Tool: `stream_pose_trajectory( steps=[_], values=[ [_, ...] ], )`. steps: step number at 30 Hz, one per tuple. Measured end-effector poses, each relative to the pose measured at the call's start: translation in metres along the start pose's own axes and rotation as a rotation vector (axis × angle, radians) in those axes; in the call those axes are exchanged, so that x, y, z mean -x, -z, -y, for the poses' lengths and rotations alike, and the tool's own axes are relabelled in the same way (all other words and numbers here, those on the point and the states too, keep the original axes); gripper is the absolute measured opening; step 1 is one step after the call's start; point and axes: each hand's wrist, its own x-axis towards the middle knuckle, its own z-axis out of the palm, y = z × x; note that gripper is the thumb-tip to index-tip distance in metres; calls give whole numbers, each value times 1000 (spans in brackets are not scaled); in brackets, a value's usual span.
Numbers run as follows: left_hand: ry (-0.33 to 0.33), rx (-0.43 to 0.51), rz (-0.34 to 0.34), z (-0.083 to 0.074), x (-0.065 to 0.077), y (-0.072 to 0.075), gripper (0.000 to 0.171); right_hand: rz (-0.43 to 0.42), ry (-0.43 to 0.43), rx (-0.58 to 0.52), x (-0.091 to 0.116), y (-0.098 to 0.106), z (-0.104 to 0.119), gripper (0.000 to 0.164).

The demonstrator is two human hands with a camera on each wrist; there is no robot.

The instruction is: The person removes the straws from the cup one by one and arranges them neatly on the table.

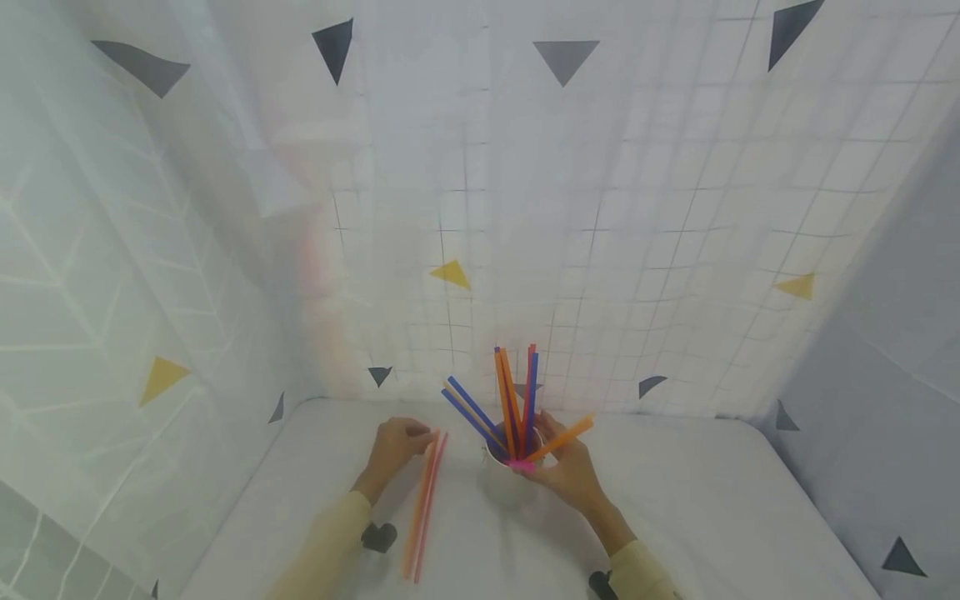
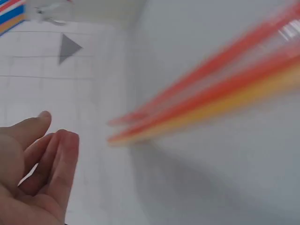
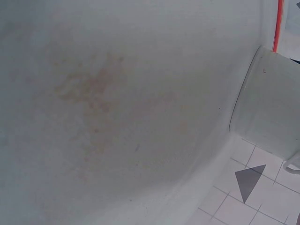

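A white mug (image 1: 512,487) stands on the table with several blue, orange and red drinking straws (image 1: 504,396) fanned out of it. My right hand (image 1: 573,475) holds the mug at its right side, thumb in front and fingers behind the rim. Something small and bright pink (image 1: 522,465) shows by the thumb, and one orange straw (image 1: 573,433) leans out over this hand. Left of the mug, red and orange straws (image 1: 423,517) lie side by side. At their far end is my left hand (image 1: 401,442), whose loosely bent fingers (image 2: 63,164) hold nothing in the left wrist view.
The white table (image 1: 697,500) meets a wall sheet (image 1: 660,208) patterned with lines and triangles just behind the mug. The mug's handle (image 3: 293,164) shows in the right wrist view. Another sheet (image 1: 97,250) hangs along the left side.
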Motion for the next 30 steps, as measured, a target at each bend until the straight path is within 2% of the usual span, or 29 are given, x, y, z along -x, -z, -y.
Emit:
stream_pose_trajectory(
  steps=[2, 4, 8, 15, 17, 21, 26, 30],
  values=[
    [-22, 102, -8, -10, -4, 1, 24, 4, -4, -3, 0, 1, 6, 94],
    [-71, 189, -13, -17, -7, -1, 24, 4, 0, -5, 0, 1, 6, 94],
    [-140, 320, -7, -28, -13, -7, 27, 6, -7, -11, 0, 1, 7, 94],
    [-143, 482, 51, -43, -8, -19, 29, 10, -30, -7, 0, 1, 6, 94],
    [-151, 492, 67, -45, -6, -23, 27, 15, -27, -18, 0, 2, 6, 95],
    [-177, 431, 71, -48, -4, -29, 22, 20, -18, -25, 1, 2, 6, 95],
    [-231, 357, 3, -54, -1, -32, 16, 25, -16, -32, 0, 2, 5, 94],
    [-212, 344, -38, -56, -2, -35, 16, 6, 10, -38, -1, 0, -4, 94]
  ],
)
